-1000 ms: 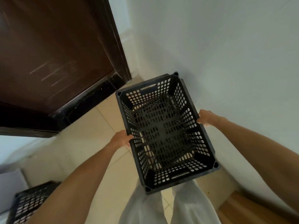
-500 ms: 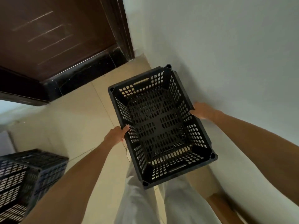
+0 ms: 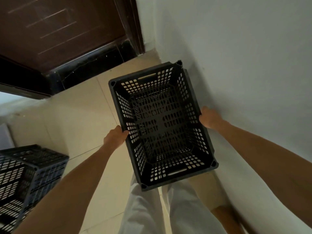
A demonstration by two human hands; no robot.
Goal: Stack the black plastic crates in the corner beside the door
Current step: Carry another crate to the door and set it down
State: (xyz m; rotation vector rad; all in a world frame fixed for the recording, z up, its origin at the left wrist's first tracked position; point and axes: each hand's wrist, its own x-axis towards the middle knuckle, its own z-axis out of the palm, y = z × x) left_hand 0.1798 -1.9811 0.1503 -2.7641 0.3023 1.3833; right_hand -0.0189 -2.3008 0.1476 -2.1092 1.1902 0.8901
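I hold an empty black plastic crate (image 3: 162,122) with perforated walls, open side up, close to the white wall on the right. My left hand (image 3: 115,136) grips the rim of its left long side. My right hand (image 3: 209,118) grips the rim of its right long side, next to the wall. The crate hangs above the beige tiled floor, short of the corner beside the dark brown door (image 3: 64,27). More black crates (image 3: 28,178) stand stacked at the lower left.
The white wall (image 3: 244,56) runs along the right, very near the crate. A black door threshold (image 3: 91,66) lies ahead on the left. Beige floor tiles (image 3: 81,119) stretch between the door and the crates. My white trousers (image 3: 162,211) show below.
The view has tilted down and the held crate has come nearer the wall and the floor. The stacked crates at lower left have come further into view.
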